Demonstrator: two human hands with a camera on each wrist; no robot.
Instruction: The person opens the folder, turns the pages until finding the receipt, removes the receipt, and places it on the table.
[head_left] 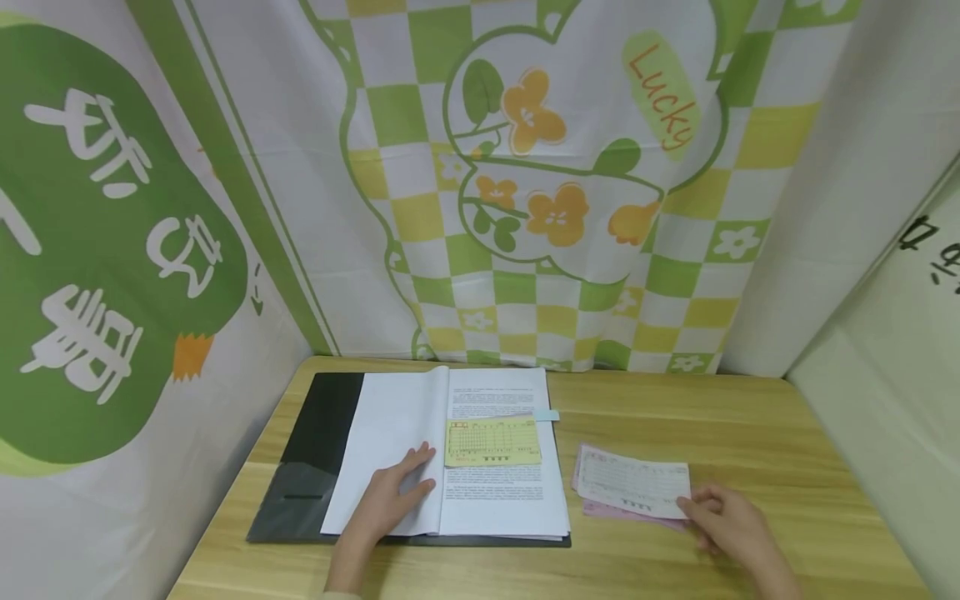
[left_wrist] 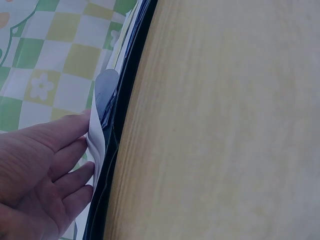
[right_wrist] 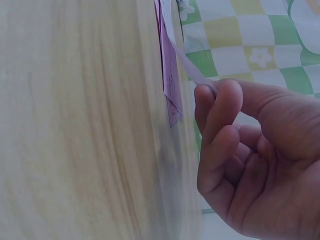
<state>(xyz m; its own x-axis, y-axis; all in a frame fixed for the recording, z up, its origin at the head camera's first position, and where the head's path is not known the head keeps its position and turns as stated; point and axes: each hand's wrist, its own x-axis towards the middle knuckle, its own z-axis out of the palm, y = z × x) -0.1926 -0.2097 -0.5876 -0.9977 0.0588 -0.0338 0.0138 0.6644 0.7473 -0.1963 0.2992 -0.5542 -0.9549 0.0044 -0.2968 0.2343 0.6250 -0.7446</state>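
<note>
A black folder [head_left: 300,483] lies open on the table, with a stack of printed pages [head_left: 502,508] in it. On the right-hand page sits a yellow form slip [head_left: 493,442]. My left hand [head_left: 392,498] rests on the blank left page [head_left: 382,433] beside the fold; in the left wrist view its extended fingers [left_wrist: 75,175] touch the bowed white sheet [left_wrist: 97,145]. My right hand [head_left: 723,521] pinches the near right corner of a white form slip [head_left: 637,482] between thumb and finger. That corner is raised above pink slips [right_wrist: 172,90] lying beneath it.
A pale blue tab [head_left: 547,415] sticks out from the right edge of the pages. Wood-grain table [head_left: 675,408] surrounds the folder and slips. Patterned cloth [head_left: 540,317] hangs behind the table, with more cloth at both sides.
</note>
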